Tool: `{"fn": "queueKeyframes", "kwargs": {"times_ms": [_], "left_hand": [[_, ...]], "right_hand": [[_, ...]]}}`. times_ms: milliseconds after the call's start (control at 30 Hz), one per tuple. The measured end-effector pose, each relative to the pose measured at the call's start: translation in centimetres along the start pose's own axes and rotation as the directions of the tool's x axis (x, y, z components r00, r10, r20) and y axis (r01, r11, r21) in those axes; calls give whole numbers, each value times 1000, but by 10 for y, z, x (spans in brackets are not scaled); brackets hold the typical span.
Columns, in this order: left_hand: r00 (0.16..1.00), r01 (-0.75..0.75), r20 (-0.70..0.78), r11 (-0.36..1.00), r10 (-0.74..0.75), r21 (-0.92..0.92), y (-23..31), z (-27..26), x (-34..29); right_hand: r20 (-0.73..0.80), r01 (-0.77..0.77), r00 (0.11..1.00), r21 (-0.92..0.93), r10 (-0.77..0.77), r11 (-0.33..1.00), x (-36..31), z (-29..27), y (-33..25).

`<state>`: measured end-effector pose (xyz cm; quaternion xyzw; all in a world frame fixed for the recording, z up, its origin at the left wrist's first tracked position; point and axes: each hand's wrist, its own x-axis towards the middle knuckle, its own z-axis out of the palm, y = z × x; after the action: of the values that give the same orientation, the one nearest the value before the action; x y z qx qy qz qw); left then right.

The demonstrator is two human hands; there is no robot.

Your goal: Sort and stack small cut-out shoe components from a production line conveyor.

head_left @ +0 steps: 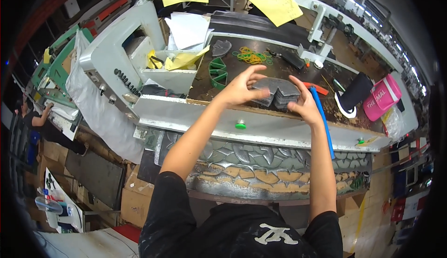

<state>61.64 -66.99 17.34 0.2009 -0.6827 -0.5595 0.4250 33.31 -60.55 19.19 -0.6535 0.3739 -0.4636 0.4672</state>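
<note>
"Grip first: how do the two hands stand?"

"Left hand [246, 88] curves around the left end of a stack of dark grey pieces [281, 86], its thumb across the top. Right hand [305, 106] frames the other end, index finger and thumb spread wide. I cannot tell whether either presses firmly."

"Where is the stack, and which way does it point?"

"At the near edge of the brown surface [201, 86], between the palms; whether it rests there or is lifted, I cannot say. Its long axis runs left to right, the rounded side faces away, and a V-shaped notch opens toward the person."

"What lies around it?"

"A blue strip [322, 122] just beside the right hand, pointing toward the person, and a green metal frame [218, 73] near the left. Farther back are yellow and green rubber bands [251, 54] and a loose grey piece [221, 48]."

"Any writing?"

"Pale capitals on the pink container [382, 97] at the right, small dark script on the yellow sheet [274, 1] at the back, a numeral on the green machine [56, 81] far left, and a white emblem on the person's black shirt [223, 232]."
</note>
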Motion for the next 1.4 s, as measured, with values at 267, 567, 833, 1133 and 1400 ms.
{"fn": "queueKeyframes", "kwargs": {"times_ms": [267,567,833,1133,1400], "left_hand": [[997,-79,52,914,64,398,16,8,1],[941,-193,-316,958,119,-213,-7,27,7],[966,-24,-255,978,-30,-205,-2,42,26],[875,-169,403,612,-267,773,71,0,50],[912,-136,313,526,-263,839,77,17,64]], "right_hand": [[-55,-100,994,-207,91,973,3,-1,-2],[-233,129,965,23,-120,991,16,16,14],[-130,169,979,83,-157,982,7,3,12],[198,44,934,-891,299,452,54,10,-83],[180,31,937,-896,299,443,51,7,-93]]}}
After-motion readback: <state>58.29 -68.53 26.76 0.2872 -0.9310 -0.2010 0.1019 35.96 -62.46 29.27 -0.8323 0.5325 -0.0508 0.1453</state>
